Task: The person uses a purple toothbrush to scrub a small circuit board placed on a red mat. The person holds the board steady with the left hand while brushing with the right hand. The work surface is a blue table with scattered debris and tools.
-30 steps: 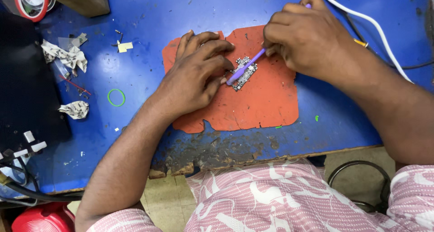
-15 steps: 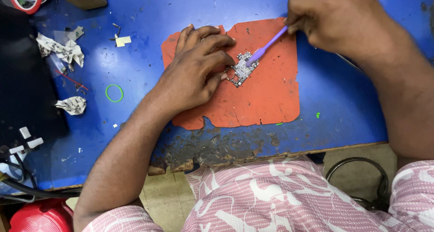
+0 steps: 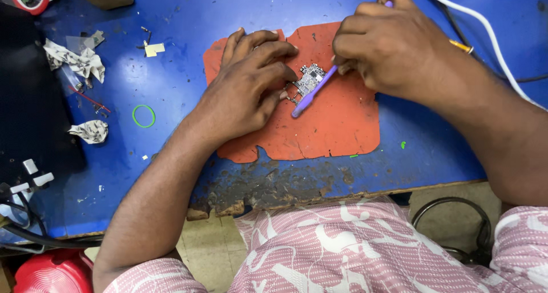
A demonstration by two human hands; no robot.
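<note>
Left hand: the left hand (image 3: 251, 87) lies flat on the orange mat (image 3: 337, 124), fingers (image 3: 268, 53) spread slightly and pressed down, their tips pinning the near edge of a small circuit board (image 3: 310, 79).
Right hand: the right hand (image 3: 388, 45) is curled, fingers together and clamped round a purple tool (image 3: 311, 93), whose tip lies across the board and points towards the person.
Circuit board: small, grey and metallic, it sits near the mat's centre, between the two hands and touching both the left fingertips and the tool.
Mat edges: its near edge runs close to the worn, chipped front lip of the blue table (image 3: 171, 156), with a narrow strip of table between them.
Open room: bare blue surface lies left of the mat, around a green ring (image 3: 143, 115) and crumpled paper scraps (image 3: 77, 59).
Right side: a white cable (image 3: 491, 33) crosses the far right corner, behind the right wrist.
</note>
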